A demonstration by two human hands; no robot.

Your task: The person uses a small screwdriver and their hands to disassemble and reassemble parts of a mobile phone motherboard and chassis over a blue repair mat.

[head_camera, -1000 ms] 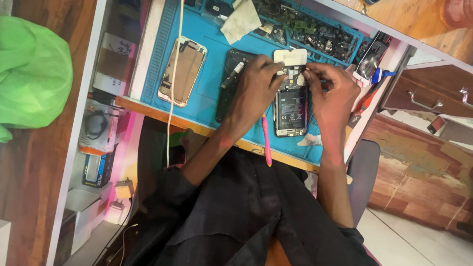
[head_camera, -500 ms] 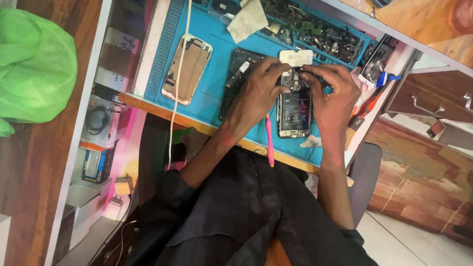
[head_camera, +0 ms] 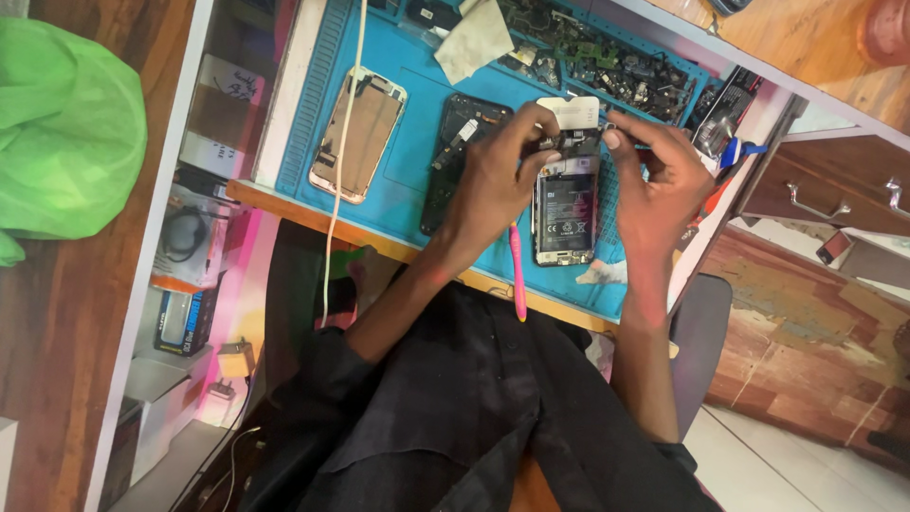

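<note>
An opened phone (head_camera: 564, 216) with its battery showing lies on a blue work mat (head_camera: 408, 204). My left hand (head_camera: 493, 180) pinches the phone's top end, thumb and forefinger closed on the dark part there. My right hand (head_camera: 656, 180) comes in from the other side and holds a thin metal tool (head_camera: 611, 129) with its tip at that same top end. A small white piece (head_camera: 571, 110) sits just above the phone. Between my hands, near the mat's front edge, lies a pink pry tool (head_camera: 518, 277).
A black phone frame (head_camera: 453, 163) and a silver-backed phone (head_camera: 358, 133) lie left on the mat, crossed by a white cable (head_camera: 339, 171). A cloth (head_camera: 474, 40) and a parts tray (head_camera: 607, 59) sit behind. Green bag (head_camera: 66, 133) far left; wooden drawers (head_camera: 834, 185) right.
Both hands have moved from over the phone's middle up to its top end, so the battery now shows. The view has also shifted slightly.
</note>
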